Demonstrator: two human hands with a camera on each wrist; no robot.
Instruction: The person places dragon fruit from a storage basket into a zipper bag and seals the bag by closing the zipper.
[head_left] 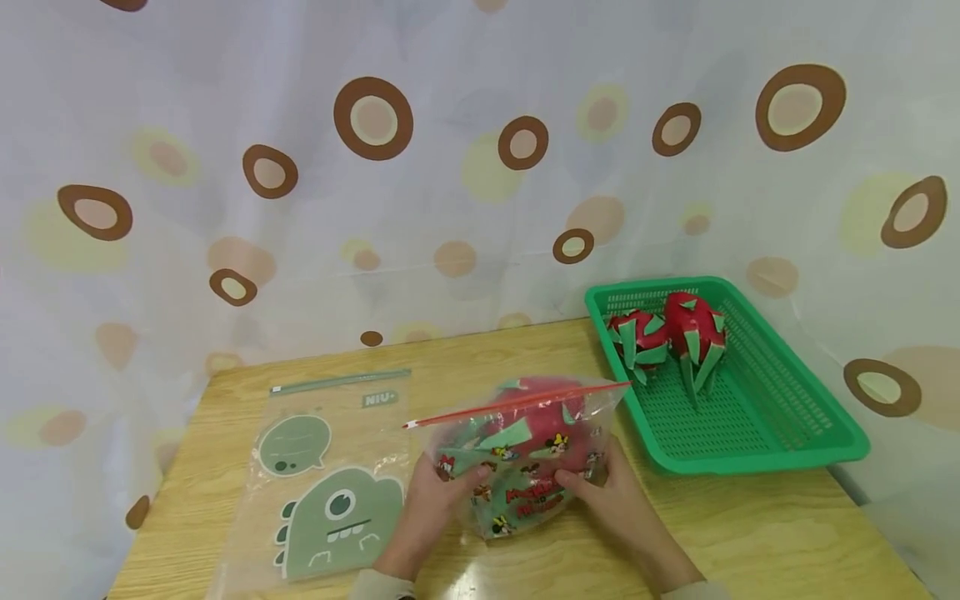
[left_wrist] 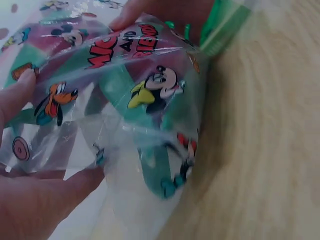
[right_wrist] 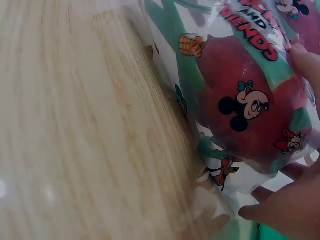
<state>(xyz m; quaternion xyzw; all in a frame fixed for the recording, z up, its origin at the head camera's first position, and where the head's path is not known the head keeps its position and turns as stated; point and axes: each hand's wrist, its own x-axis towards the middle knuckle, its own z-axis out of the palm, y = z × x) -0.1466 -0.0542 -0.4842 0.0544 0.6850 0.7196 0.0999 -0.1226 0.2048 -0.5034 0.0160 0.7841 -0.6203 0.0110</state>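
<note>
A clear zip bag (head_left: 525,487) with cartoon mice and a red slider strip (head_left: 517,405) is held between both hands above the wooden table. Inside it shows a red dragon fruit (right_wrist: 225,70) with green scales, seen through the plastic. My left hand (head_left: 435,504) grips the bag's left side, thumb on the front. On the opposite side my right hand (head_left: 618,496) holds it the same way, its thumb pressing the printed front. Fingers behind the bag are partly hidden in the head view.
Flat on the table's left lies a second zip bag (head_left: 337,450) printed with a green monster. At the right stands a green plastic basket (head_left: 757,458) holding two dragon fruits (head_left: 693,329). A spotted curtain (head_left: 465,208) hangs behind the table (head_left: 750,533).
</note>
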